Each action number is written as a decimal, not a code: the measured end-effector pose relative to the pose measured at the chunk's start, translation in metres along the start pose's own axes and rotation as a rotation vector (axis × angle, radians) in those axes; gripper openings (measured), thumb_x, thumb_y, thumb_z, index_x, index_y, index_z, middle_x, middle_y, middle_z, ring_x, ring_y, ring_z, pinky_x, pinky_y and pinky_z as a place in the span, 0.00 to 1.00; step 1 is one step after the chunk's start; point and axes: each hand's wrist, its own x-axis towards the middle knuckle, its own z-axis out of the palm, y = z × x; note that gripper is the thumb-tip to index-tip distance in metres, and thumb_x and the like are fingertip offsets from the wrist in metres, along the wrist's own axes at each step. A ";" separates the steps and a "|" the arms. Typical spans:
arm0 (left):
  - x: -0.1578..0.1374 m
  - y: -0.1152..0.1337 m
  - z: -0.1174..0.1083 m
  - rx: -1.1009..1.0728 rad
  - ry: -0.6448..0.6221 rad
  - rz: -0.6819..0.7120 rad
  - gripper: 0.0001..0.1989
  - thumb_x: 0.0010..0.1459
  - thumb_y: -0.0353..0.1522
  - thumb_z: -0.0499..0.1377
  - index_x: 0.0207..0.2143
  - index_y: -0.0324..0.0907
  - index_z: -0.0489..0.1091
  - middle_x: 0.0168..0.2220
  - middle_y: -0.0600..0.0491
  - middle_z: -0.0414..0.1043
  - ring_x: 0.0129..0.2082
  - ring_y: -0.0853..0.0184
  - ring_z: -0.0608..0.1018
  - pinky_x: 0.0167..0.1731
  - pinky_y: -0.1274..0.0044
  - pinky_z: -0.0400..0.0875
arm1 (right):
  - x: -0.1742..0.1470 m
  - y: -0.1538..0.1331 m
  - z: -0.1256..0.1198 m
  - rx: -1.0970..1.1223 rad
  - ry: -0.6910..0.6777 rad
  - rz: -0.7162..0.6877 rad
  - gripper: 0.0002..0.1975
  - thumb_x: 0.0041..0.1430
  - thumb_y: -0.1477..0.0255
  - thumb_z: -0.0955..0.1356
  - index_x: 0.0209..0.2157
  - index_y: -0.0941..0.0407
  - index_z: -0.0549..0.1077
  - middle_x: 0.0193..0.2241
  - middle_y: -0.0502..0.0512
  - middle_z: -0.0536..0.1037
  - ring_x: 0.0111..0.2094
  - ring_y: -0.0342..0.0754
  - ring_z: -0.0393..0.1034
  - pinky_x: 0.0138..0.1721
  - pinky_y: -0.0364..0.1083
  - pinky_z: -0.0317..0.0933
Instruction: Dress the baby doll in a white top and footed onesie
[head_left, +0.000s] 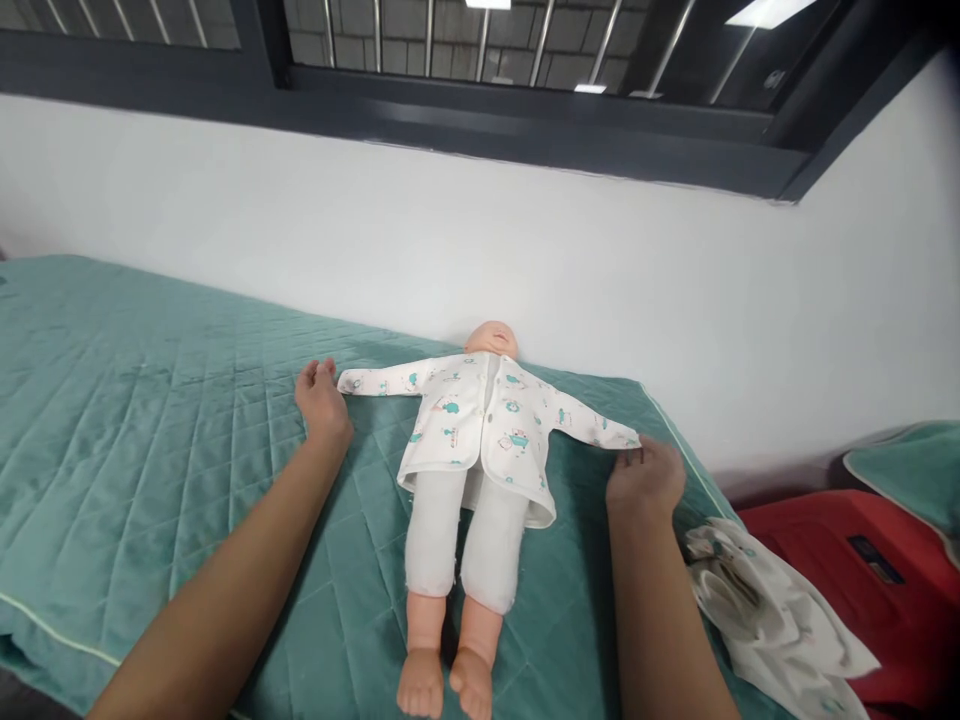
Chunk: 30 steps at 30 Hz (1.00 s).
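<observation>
On green quilt (187,420): doll (436,510) | behind: white wall (390,240) | above: dark-framed window (442,100)

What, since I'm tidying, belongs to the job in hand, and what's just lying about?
Seemingly in use:
doll
printed jacket on it
left hand by one cuff
right hand at the other
green cover

Seemingly lying about:
crumpled printed cloth
red object

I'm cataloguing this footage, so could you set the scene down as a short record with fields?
Doll: doll face up on a green quilted cover
Clothing: printed white jacket, sleeves spread outward; white leg coverings, feet bare
Left hand: left hand beside one cuff; contact unclear
Right hand: right hand apparently pinching the opposite cuff
Nearby: crumpled printed cloth by a red object
Background: white wall, dark window frame
</observation>
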 end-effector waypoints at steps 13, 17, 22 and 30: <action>-0.101 0.031 -0.038 0.579 -0.868 0.620 0.19 0.57 0.27 0.53 0.52 0.44 0.68 0.54 0.48 0.70 0.55 0.61 0.71 0.58 0.63 0.65 | -0.156 -0.023 0.006 -0.350 -0.662 -0.225 0.30 0.60 0.66 0.67 0.63 0.47 0.60 0.66 0.51 0.58 0.66 0.52 0.51 0.67 0.57 0.46; -0.117 0.038 -0.056 0.617 -1.034 0.659 0.27 0.54 0.23 0.52 0.57 0.44 0.64 0.58 0.48 0.64 0.60 0.62 0.66 0.63 0.64 0.59 | -0.154 -0.019 -0.003 -0.382 -0.630 -0.304 0.27 0.60 0.71 0.65 0.61 0.49 0.63 0.63 0.53 0.63 0.64 0.52 0.56 0.65 0.58 0.49; -0.125 0.049 -0.065 0.603 -1.061 0.626 0.26 0.56 0.26 0.54 0.58 0.45 0.62 0.60 0.47 0.61 0.62 0.60 0.64 0.64 0.62 0.57 | -0.154 -0.018 0.000 -0.393 -0.482 -0.287 0.25 0.58 0.75 0.61 0.57 0.52 0.67 0.60 0.55 0.68 0.61 0.52 0.61 0.64 0.59 0.51; -0.144 0.057 -0.049 0.583 -1.079 0.609 0.25 0.55 0.33 0.60 0.56 0.48 0.64 0.63 0.48 0.57 0.66 0.56 0.55 0.65 0.58 0.50 | -0.163 -0.040 -0.041 -0.631 -0.499 -0.474 0.23 0.61 0.70 0.62 0.58 0.52 0.65 0.61 0.57 0.66 0.62 0.52 0.59 0.64 0.59 0.51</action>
